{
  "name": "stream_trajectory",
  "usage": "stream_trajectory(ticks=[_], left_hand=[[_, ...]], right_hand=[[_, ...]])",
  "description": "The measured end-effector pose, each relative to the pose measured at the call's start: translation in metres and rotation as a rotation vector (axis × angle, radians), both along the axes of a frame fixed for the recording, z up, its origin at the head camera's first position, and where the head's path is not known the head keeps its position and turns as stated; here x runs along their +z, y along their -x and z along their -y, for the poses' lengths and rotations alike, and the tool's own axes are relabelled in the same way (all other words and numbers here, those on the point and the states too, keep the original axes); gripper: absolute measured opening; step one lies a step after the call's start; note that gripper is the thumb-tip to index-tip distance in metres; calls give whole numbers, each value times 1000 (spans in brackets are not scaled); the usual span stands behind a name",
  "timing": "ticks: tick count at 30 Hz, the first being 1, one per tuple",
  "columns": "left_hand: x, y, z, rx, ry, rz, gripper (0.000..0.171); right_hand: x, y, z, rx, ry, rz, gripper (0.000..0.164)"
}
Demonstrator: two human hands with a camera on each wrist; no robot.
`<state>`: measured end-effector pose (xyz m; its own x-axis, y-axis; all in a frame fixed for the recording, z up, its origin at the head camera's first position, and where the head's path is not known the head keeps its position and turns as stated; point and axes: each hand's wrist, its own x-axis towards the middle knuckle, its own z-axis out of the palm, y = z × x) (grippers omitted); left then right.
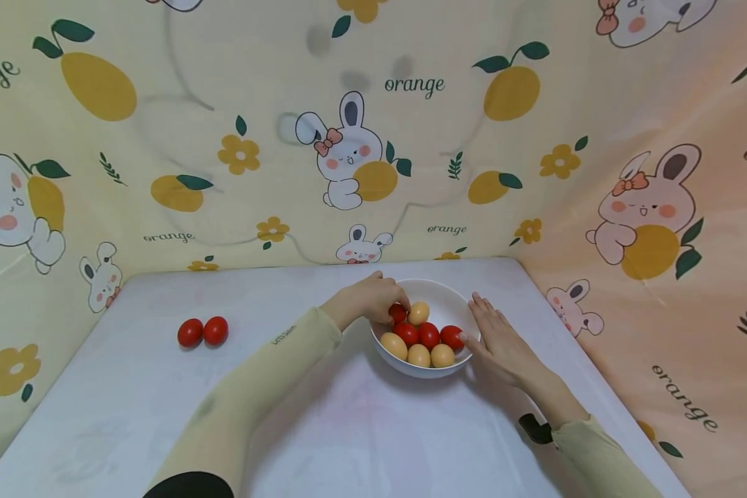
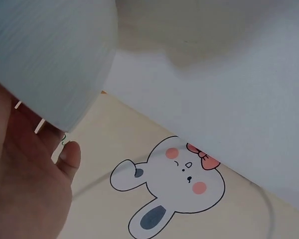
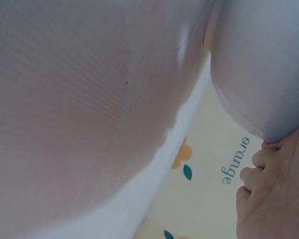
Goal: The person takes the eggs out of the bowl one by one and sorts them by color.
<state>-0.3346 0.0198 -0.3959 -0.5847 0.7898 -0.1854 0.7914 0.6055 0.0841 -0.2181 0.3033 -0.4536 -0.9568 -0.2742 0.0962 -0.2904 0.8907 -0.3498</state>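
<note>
A white bowl [image 1: 425, 372] holds several red eggs [image 1: 428, 335] and several beige eggs [image 1: 419, 356]. My left hand [image 1: 373, 297] reaches over the bowl's left rim, fingers curled down round a red egg [image 1: 398, 312] at that side; the hand covers part of it. In the left wrist view the bowl's outer wall [image 2: 55, 55] hides some of the fingers. Along the right side of the bowl lies my right hand [image 1: 504, 342], fingers straight and thumb at the rim beside a red egg [image 1: 452, 337]. The right wrist view shows that hand's fingers [image 3: 259, 159] against the bowl's underside.
Two more red eggs [image 1: 203, 333] lie side by side on the white table [image 1: 131, 408], left of my left arm. Behind the table and along its right side hangs a cream cloth [image 1: 255, 90] printed with rabbits and oranges.
</note>
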Motion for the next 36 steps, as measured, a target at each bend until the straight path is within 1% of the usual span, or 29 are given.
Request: stream_trajectory(ticks=[8, 12, 17, 23, 27, 32, 36], left_hand=[[1, -1, 3, 6, -10, 19, 44], [0, -1, 4, 4, -25, 20, 43], [2, -3, 7, 3, -63, 23, 43], [1, -4, 11, -5, -131, 28, 43], [-1, -8, 13, -9, -179, 39, 44], [-3, -11, 13, 7, -246, 24, 44], [-5, -13, 15, 24, -323, 7, 44]], right_hand=[[1, 1, 2, 5, -4, -12, 82], [0, 1, 2, 8, -7, -16, 82], [0, 1, 3, 6, -10, -21, 82], [0, 0, 3, 0, -6, -17, 82], [-2, -1, 2, -1, -5, -20, 82], [-3, -1, 2, -8, -3, -18, 83], [-2, -1, 2, -13, -3, -25, 84]])
